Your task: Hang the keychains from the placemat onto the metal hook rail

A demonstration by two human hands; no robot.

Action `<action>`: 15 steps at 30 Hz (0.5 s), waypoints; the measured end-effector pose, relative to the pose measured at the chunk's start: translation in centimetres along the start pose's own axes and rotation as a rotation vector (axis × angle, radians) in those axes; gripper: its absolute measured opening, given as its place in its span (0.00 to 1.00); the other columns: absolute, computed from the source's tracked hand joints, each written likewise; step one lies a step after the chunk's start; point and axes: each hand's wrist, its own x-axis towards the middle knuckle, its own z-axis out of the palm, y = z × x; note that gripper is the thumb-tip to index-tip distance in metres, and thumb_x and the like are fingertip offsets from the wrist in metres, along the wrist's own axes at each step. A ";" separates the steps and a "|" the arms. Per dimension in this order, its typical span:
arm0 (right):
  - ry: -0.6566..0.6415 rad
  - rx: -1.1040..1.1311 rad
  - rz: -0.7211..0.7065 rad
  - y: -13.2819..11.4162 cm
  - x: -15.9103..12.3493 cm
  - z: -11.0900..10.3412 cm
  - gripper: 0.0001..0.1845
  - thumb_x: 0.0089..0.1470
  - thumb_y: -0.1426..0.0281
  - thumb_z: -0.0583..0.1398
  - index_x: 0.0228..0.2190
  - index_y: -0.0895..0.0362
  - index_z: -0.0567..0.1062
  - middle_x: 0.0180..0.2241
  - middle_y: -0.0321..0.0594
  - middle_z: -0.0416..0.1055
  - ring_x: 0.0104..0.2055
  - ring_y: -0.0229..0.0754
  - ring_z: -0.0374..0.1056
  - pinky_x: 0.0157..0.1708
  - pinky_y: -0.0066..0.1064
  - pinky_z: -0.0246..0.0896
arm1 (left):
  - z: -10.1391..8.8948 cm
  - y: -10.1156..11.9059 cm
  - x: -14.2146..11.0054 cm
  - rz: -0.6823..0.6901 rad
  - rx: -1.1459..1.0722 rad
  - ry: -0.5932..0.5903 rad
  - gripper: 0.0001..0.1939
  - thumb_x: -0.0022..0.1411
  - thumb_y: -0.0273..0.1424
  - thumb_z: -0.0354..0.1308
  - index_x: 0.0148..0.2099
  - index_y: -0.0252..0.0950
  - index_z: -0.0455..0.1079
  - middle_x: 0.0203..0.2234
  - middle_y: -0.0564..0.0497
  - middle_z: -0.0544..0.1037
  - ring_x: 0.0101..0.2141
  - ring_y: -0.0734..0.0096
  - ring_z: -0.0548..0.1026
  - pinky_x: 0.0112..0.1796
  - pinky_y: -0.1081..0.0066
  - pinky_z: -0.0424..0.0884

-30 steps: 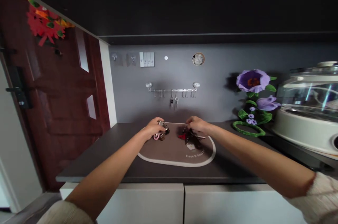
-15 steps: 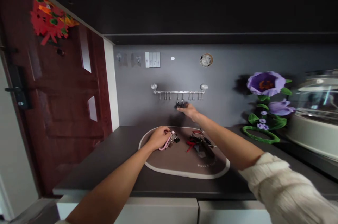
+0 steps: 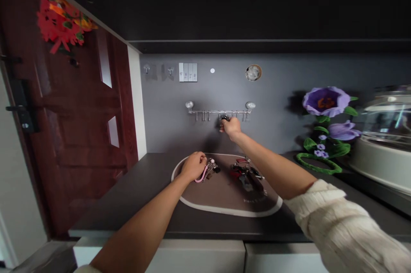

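My right hand [image 3: 231, 127] is raised to the chrome hook rail [image 3: 219, 111] on the grey wall, fingers closed on a small dark set of keys [image 3: 224, 118] right under the hooks. My left hand [image 3: 193, 166] rests on the brown oval mat [image 3: 224, 204], closed on a key bunch with a pink strap [image 3: 207, 171]. A second pile of keys with red tags [image 3: 246, 173] lies loose on the mat to the right, under my right forearm.
The mat lies on a dark counter [image 3: 144, 196] above white cabinet fronts. A purple flower ornament [image 3: 324, 125] and a white glass-lidded appliance [image 3: 382, 144] stand at the right. A red-brown door [image 3: 70, 127] is at the left. Light switches [image 3: 188, 72] sit above the rail.
My right hand left the key pile on the mat and rose to the hook rail with a small key set. My left hand stayed on the mat holding the pink-strapped bunch.
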 end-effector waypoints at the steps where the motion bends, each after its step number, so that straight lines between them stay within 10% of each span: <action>1: 0.007 0.012 0.002 -0.8 0.2 -0.2 0.06 0.44 0.77 0.56 0.19 0.59 0.65 0.15 0.35 0.64 0.14 0.33 0.60 0.14 0.27 0.61 | -0.1 0.0 0.0 0.006 0.006 0.002 0.11 0.55 0.29 0.46 0.33 0.34 0.69 0.30 0.47 0.73 0.31 0.72 0.68 0.34 0.73 0.61; 7: -0.072 -0.012 -0.004 -3.0 -0.4 -1.1 0.05 0.42 0.76 0.58 0.19 0.60 0.66 0.14 0.34 0.64 0.15 0.31 0.60 0.15 0.23 0.60 | -0.5 0.0 -0.2 0.067 0.005 -0.034 0.13 0.56 0.33 0.45 0.33 0.34 0.69 0.30 0.48 0.73 0.31 0.72 0.68 0.33 0.74 0.61; 15: -0.561 -0.371 0.021 2.5 -8.4 -3.2 0.01 0.36 0.75 0.59 0.19 0.61 0.71 0.16 0.37 0.66 0.20 0.34 0.60 0.20 0.25 0.56 | -1.2 -0.8 -0.3 -0.026 0.076 0.017 0.13 0.55 0.31 0.46 0.35 0.34 0.70 0.31 0.46 0.73 0.33 0.71 0.69 0.36 0.72 0.62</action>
